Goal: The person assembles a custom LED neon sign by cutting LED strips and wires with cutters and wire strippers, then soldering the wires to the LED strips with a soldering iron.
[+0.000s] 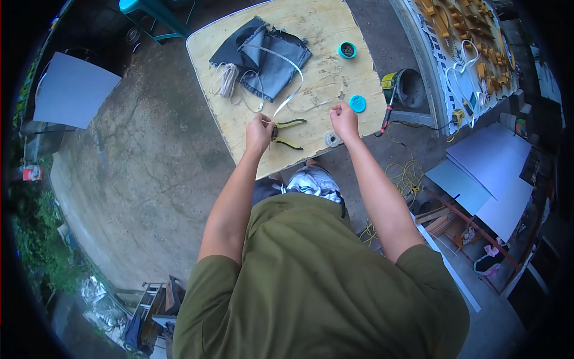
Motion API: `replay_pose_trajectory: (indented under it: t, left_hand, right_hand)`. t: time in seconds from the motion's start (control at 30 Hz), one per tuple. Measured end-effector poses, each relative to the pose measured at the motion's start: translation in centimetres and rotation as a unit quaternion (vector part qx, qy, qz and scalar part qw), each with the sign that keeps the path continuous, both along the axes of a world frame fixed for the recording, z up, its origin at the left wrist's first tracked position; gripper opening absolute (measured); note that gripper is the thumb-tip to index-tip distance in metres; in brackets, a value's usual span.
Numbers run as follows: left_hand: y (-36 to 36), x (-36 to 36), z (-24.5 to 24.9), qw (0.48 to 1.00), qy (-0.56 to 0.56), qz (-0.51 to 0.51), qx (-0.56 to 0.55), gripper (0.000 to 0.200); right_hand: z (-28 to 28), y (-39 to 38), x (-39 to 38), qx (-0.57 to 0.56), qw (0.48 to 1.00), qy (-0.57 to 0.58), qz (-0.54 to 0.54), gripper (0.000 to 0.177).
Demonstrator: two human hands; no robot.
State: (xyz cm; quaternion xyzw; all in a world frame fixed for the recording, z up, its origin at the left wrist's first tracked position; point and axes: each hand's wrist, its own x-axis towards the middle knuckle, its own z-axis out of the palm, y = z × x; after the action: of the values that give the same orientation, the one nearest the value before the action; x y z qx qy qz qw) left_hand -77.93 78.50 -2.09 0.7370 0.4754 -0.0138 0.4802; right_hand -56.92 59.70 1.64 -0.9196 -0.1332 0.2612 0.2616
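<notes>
Two hands of mine meet the near part of the worn table [326,24] in the head view, held apart, perhaps so that something fine can be kept straight between them. My left hand [259,133] is closed at the fingers beside the yellow-handled pliers [289,124]; whether a strand is pinched there, I cannot tell. My right hand [345,121] has its thumb and fingertips drawn together as for a small pinch, but what lies in it is too small to make out. The pale strip [290,99] runs from the folded denim [272,63] down to just by my left fingertips, and a thin cord [311,109] curves across the wood towards my right ones. The bundle of cord [227,81] lies beyond my left hand, against the cloth. Just beside my right hand are the blue lid [357,103] and the small spool [332,139], likely placed there for easy reach; the open blue tub [347,50] sits farther off, upright, which should keep its dark contents from spilling.
</notes>
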Motion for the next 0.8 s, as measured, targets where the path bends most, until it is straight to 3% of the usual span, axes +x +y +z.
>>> replay_pose_trajectory:
  t: [0.23,0.47,0.67,0.8]
  left_hand:
    - [-1.0,-0.7,1.2,1.000,0.001,0.011,-0.027,0.021]
    - [-1.8,-0.2,1.4,0.999,0.030,-0.021,0.003,0.017]
    - [-2.2,-0.3,1.4,0.998,0.047,-0.033,0.005,0.019]
    - [-2.7,-0.5,0.8,0.998,0.046,-0.043,0.024,0.019]
  right_hand:
    - [-4.5,3.4,2.0,-0.105,0.992,-0.039,-0.058,0.037]
    - [-5.4,3.8,2.5,-0.085,0.993,-0.008,-0.084,0.016]
    - [-1.3,2.4,3.0,0.051,0.992,-0.104,-0.047,0.010]
    - [6.8,0.4,3.2,0.122,0.979,-0.165,-0.011,0.008]
